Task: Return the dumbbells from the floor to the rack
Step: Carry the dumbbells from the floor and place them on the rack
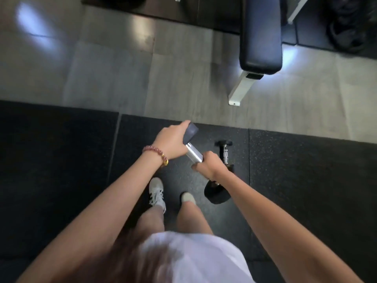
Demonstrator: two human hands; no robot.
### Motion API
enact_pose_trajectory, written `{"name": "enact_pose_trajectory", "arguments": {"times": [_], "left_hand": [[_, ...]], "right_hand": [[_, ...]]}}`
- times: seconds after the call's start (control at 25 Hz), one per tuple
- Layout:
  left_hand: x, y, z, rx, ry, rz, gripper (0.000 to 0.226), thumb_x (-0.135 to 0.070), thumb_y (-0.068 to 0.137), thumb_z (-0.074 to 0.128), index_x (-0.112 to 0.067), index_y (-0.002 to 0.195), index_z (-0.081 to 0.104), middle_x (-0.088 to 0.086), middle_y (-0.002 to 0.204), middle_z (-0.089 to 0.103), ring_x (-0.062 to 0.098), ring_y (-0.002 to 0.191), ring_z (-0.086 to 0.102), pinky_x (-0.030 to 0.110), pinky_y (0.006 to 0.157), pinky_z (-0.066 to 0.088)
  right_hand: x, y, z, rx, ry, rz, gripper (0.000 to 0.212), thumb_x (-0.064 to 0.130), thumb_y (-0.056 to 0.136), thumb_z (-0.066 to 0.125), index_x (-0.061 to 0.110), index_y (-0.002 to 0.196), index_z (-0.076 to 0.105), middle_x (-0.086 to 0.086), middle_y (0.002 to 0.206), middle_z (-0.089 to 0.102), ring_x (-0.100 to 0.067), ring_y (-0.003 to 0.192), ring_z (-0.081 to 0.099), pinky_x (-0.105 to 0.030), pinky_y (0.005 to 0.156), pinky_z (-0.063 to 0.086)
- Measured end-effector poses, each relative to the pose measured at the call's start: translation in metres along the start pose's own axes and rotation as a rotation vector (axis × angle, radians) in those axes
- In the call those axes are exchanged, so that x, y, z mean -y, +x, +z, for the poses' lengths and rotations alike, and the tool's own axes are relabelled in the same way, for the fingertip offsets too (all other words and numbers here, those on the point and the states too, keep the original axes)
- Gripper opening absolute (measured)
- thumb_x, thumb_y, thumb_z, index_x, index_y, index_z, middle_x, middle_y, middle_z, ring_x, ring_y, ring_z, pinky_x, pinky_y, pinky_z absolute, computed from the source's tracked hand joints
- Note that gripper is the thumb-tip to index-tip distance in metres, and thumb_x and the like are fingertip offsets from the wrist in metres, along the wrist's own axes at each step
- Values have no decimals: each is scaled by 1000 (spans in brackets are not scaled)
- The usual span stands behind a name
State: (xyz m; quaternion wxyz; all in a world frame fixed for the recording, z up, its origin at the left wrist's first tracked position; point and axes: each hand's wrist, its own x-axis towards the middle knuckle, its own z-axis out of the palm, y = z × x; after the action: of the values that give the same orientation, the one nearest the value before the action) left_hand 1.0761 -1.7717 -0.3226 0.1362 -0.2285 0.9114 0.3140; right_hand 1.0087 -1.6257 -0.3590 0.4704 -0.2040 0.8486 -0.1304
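Item 1: dumbbell (194, 155), held above the mat, nearside and left of the bench (260, 33). I log its long axis slanting, with one dark head toward the bench. Left hand (169, 144) clamps that head; right hand (210, 166) curls round the chrome handle.

Item 2: smaller dumbbell (225, 151), lying on the mat nearside of the bench.

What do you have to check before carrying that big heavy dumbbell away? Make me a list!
1. Left hand grips the big dumbbell by its top head: ok.
2. Right hand wraps its handle: ok.
3. Right shoe out from under its lower head: cannot tell.
4. Floor nearby free: not ok, the small dumbbell lies on the mat close beside.
5. Rack in sight: not ok, it is not in view.
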Motion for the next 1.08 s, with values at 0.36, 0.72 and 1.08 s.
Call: {"name": "enact_pose_trajectory", "arguments": {"times": [0.36, 0.72, 1.08], "left_hand": [[-47, -150, 28, 146, -154, -203, 73, -11, 75, 69, -18, 139, 35, 11, 119, 60, 27, 104, 61, 34, 83, 51], [-21, -307, 62, -75, -336, -493, 70, -17, 76, 70, -16, 137, 37, 15, 124, 58, 34, 111, 58, 38, 90, 48], [34, -608, 164, -266, -638, -960, 87, -15, 75, 72, -14, 146, 22, 15, 134, 50, 33, 117, 54, 38, 92, 49]], "right_hand": [[-33, -129, 40, 192, -100, 41, 12, 14, 68, 63, 3, 71, 57, -8, 51, 52, -20, 37, 43, -23, 41, 36], [-6, -212, 119, 257, -403, -60, 15, 13, 67, 65, 8, 56, 56, -5, 50, 52, -17, 37, 43, -22, 42, 37], [13, -352, 341, 521, -814, -412, 21, 21, 66, 70, 3, 77, 71, -7, 64, 60, -21, 56, 56, -27, 51, 44]]}}
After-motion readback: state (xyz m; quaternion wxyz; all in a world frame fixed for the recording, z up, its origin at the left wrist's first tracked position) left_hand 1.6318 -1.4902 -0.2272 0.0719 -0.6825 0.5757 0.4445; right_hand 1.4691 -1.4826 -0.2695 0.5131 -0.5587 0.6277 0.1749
